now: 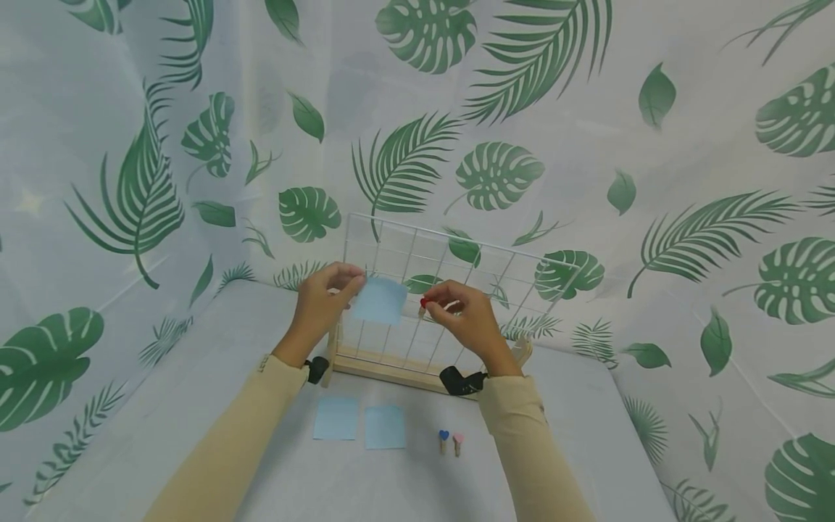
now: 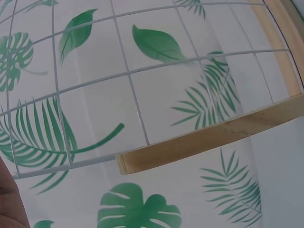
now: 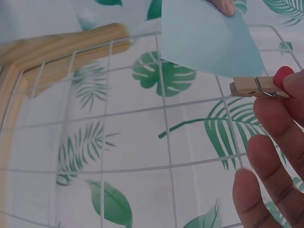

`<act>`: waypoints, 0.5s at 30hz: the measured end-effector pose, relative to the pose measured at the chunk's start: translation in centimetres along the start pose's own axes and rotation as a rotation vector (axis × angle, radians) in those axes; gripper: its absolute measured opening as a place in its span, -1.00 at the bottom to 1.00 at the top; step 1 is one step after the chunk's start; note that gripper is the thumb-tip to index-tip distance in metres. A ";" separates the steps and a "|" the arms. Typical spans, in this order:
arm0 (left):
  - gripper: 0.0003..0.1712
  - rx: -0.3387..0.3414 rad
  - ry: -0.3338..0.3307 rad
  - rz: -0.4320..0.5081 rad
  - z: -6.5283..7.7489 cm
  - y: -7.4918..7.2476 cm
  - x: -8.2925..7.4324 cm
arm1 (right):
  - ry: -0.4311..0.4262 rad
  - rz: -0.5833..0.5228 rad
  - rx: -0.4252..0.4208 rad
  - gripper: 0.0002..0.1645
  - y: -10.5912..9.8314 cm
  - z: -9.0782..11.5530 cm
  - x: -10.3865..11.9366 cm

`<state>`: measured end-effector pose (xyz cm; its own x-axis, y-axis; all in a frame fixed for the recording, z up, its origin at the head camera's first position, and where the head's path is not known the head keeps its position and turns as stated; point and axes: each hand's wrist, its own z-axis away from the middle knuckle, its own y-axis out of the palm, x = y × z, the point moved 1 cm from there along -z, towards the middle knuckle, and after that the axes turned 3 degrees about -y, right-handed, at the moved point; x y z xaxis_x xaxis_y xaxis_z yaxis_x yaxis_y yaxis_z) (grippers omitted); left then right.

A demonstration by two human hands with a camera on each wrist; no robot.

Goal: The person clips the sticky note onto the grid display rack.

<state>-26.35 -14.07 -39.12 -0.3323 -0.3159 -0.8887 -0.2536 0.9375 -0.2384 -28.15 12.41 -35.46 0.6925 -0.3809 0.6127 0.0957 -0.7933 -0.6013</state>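
The left hand [image 1: 322, 296] pinched a thin, square blue paper sheet [image 1: 380, 301] by one corner, before a metal wire grid [image 2: 128, 72] on a wooden base [image 1: 391, 373]. Beside it, the right hand [image 1: 466, 313] gripped a red-topped wooden clothespin [image 3: 251, 85], its long axis nearly level in the right-wrist view, bare end pointing away from the fingers.

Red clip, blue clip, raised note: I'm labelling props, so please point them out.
Red clip [image 3: 248, 85], right wrist view: wooden body.
Blue clip [image 1: 443, 443], head view: wood below heart.
Raised note [image 3: 205, 40], right wrist view: middle.
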 end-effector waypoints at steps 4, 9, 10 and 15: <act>-0.78 0.000 0.013 0.023 -0.2 0.0 -0.1 | 0.005 0.009 0.002 -0.88 0.0 -0.5 0.2; -0.79 -0.007 0.020 0.040 -0.5 0.0 -0.2 | -0.009 0.010 0.005 -0.88 0.1 -1.2 0.6; -0.79 -0.009 0.018 0.043 -0.5 0.0 -0.2 | -0.012 0.011 0.003 -0.88 0.1 -1.3 0.7; -0.80 -0.014 0.011 0.053 -0.9 0.0 -0.4 | -0.023 0.018 -0.003 -0.89 -0.1 -1.9 1.1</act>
<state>-27.04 -14.07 -38.42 -0.3559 -0.2673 -0.8955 -0.2481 0.9509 -0.1852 -28.75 11.11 -33.74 0.7102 -0.3839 0.5901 0.0814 -0.7878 -0.6105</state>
